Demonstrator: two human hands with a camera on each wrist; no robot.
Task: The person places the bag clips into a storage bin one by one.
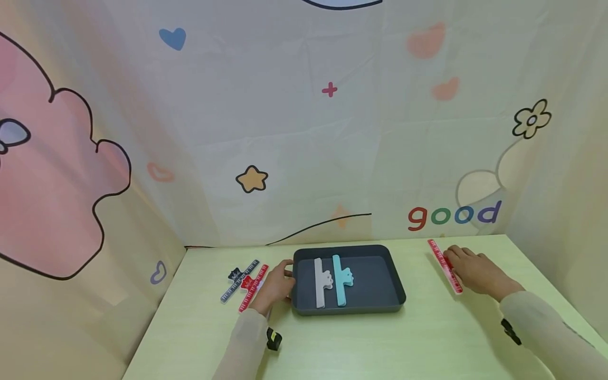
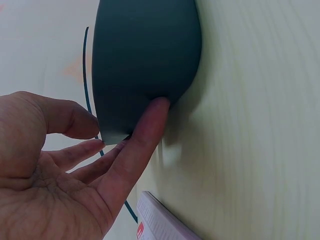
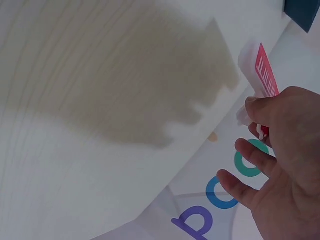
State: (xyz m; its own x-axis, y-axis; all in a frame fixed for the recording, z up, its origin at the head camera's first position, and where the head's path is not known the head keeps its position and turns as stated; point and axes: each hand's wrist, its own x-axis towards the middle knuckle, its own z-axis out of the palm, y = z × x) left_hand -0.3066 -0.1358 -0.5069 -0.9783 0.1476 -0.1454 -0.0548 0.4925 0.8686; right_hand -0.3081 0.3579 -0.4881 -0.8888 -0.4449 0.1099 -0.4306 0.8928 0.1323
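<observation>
My left hand (image 1: 274, 287) rests against the left side of the dark grey tray (image 1: 398, 274), one long finger pressing its outer wall in the left wrist view. Inside the tray lie a white clip (image 1: 319, 282) and a turquoise clip (image 1: 339, 282), side by side. To the right, my right hand (image 1: 478, 272) pinches a red ruler clip (image 1: 445, 266) between thumb and index finger; the other fingers are spread in the right wrist view. Beside my left hand lie a dark ruler clip (image 1: 239, 281) and another red ruler clip (image 1: 253, 290). A pale clip (image 2: 162, 220) is partly hidden.
A pale wood-grain table (image 1: 347, 348) carries everything. Behind it hangs a printed curtain (image 1: 304, 158) with hearts, a star and the word "good". The table's back edge runs just behind the tray. Each wrist wears a dark strap.
</observation>
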